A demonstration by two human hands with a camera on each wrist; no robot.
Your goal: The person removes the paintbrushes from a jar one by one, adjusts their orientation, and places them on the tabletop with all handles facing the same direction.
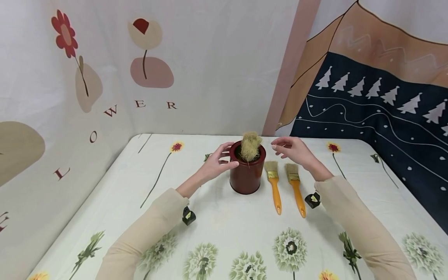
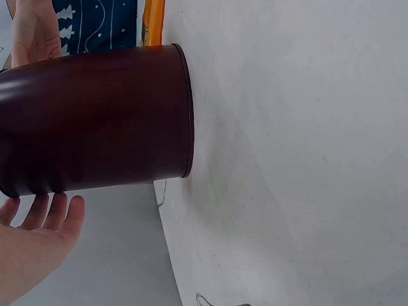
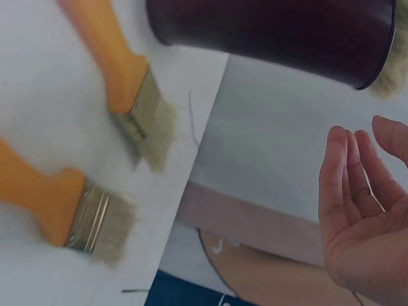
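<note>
A dark red can [image 1: 246, 177] stands upright on the table, with a tuft of pale straw-like fibre [image 1: 251, 146] sticking up out of its top. Beside the can's left side is my left hand [image 1: 218, 163], thumb near the front of the rim; in the left wrist view its fingertips [image 2: 58, 204] come right up to the can wall. My right hand [image 1: 292, 151] hovers to the right of the can, apart from it, with relaxed fingers and nothing in them. Below that hand lie two paintbrushes with orange handles, a nearer-to-can paintbrush [image 1: 274, 188] and an outer paintbrush [image 1: 296, 190].
The table [image 1: 217, 210] wears a white cloth printed with flowers and dandelions. Behind it hangs a pale printed curtain [image 1: 217, 77], with a dark tree-patterned cloth [image 1: 350, 112] at the right. A small black device [image 1: 189, 216] sits by the left cuff, and another black device [image 1: 312, 200] by the right.
</note>
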